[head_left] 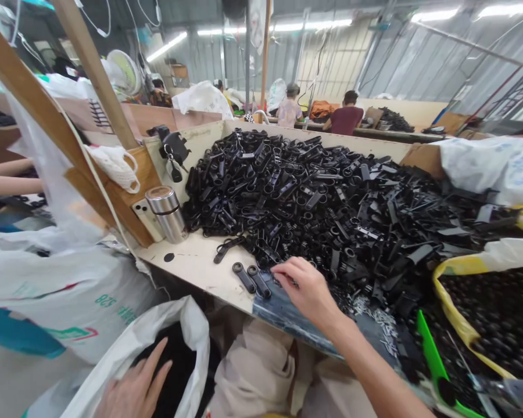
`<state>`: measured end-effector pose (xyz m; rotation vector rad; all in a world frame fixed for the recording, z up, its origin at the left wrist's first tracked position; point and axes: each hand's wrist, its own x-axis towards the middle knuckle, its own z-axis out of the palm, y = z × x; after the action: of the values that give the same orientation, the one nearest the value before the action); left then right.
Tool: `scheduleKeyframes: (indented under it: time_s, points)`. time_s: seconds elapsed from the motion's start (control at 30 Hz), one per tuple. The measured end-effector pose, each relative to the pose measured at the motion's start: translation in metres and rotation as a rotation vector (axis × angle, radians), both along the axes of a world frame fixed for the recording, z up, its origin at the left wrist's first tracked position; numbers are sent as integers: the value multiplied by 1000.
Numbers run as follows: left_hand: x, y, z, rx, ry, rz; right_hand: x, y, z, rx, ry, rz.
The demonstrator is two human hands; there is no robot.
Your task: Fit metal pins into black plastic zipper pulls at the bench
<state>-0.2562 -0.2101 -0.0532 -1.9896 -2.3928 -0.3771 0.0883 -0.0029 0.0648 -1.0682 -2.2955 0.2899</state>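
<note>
A big heap of black plastic parts (pixel 326 197) covers the workbench (pixel 192 261) in front of me. My right hand (pixel 305 287) reaches to the near edge of the heap, palm down, fingers curled over a few parts. Two loose black parts (pixel 253 280) lie side by side just left of its fingertips. My left hand (pixel 135 386) rests low at the left with fingers spread, flat on the rim of an open white sack (pixel 178 331) with dark contents.
A steel flask (pixel 168 213) stands at the bench's left corner by a slanted wooden post (pixel 91 64). A yellow-rimmed bag of dark parts (pixel 492 319) and a green tool (pixel 433 360) sit at the right. Full white sacks (pixel 70 290) lie left. Other people work behind.
</note>
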Motion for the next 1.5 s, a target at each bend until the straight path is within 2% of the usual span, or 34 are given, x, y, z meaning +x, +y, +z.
scheduleKeyframes:
  time_s: [0.07,0.13,0.23,0.3,0.43,0.5,0.6,0.77,0.9,1.1,1.3,1.4,1.5]
  points:
    - [12,27,18,148,28,-114,-27,29,-10,-8,-145,39]
    - [27,62,42,292,29,-219,-42,47,-17,-19,-223,67]
    - [55,124,78,376,49,-389,-46,60,-19,-44,-301,110]
    - [74,166,93,354,90,-523,-41,68,-18,-74,-313,158]
    - [102,235,102,298,143,-688,-23,90,-11,-166,-251,251]
    - [108,257,101,277,163,-734,-14,103,-6,-224,-177,275]
    - [104,279,99,262,164,-739,-1,118,1,-321,-26,291]
    - [84,295,99,277,111,-671,14,139,4,-454,267,244]
    - [79,294,97,289,94,-650,20,148,6,-434,423,175]
    - [89,281,95,259,158,-707,17,119,14,-334,308,239]
    - [87,270,89,273,115,-698,15,93,2,-233,141,324]
    - [83,253,84,318,63,-655,17,90,-6,-223,144,329]
    - [84,227,78,374,10,-600,17,92,-13,-240,214,303]
